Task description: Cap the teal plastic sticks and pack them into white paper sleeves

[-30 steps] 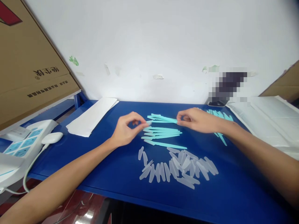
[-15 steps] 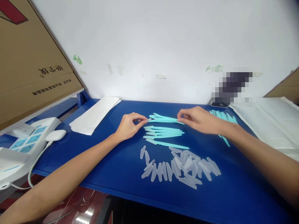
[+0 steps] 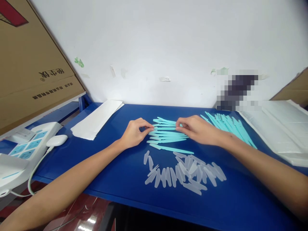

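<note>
My left hand pinches the left, blade end of a turquoise eyebrow razor between thumb and forefinger. Further along the same razor, the thumb and forefinger of my right hand close on its handle, whose far end they hide. Several more turquoise razors lie side by side just below, and others fan out just behind. One razor rests a little apart, nearer to me, with a translucent cover at its left end. Loose translucent blade covers are scattered closer to the front edge.
Another pile of turquoise razors lies beyond my right forearm. White paper sheets rest at the back left, near a white power strip with a plugged-in charger. Plastic packaging covers the right side of the blue table.
My right hand has moved left along the razors, uncovering more of the right-hand pile. My left hand has shifted slightly toward me. The razor between them lies closer to the lower row.
</note>
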`<state>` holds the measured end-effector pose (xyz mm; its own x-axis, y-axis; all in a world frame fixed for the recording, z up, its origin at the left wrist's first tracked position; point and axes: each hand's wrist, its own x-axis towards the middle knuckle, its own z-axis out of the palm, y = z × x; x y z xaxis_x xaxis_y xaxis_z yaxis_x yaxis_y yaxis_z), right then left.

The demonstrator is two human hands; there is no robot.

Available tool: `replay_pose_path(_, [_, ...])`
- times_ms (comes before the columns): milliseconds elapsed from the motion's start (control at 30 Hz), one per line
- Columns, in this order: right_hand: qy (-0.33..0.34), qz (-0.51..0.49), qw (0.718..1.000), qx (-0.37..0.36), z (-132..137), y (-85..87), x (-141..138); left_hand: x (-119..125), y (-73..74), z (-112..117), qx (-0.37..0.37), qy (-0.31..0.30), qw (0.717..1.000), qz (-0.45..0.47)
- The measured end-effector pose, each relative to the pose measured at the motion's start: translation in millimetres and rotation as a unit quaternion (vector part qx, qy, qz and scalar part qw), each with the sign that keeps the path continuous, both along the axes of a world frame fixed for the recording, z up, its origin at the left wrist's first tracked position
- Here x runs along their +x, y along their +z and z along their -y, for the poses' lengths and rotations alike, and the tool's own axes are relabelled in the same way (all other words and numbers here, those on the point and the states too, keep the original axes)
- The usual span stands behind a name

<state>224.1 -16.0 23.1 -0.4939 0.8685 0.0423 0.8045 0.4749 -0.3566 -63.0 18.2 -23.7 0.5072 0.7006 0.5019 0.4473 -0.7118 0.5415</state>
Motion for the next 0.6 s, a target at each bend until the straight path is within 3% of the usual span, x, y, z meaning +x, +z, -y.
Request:
replay_pose_path(100, [-0.006, 0.026, 1.0, -0.013, 0, -2.9, -3, 0, -0.7, 0, 0.005, -0.018, 0.999, -0.044])
replay_pose_path(200, [-0.025, 0.007, 0.999, 0.045, -6, -5.1, 6, -1, 1.1, -2, 0.013, -0.032, 0.997, -0.072])
replay_pose_path(400, [-0.062, -0.037, 0.994, 0.084, -19, -19.5, 27, -3, 8.3, 3, 0.061, -0.036, 0.996, -0.049])
replay_pose_path(500, [-0.08, 0.042, 0.991, 0.098, -23, -27.1, 30, 0, 15.5, 15, 0.072, -0.12, 0.986, -0.096])
replay_pose_path(600, [-0.065, 0.094, 0.99, 0.08, -25, -30.5, 33, 2, 26.9, 27, 0.018, -0.218, 0.959, -0.178])
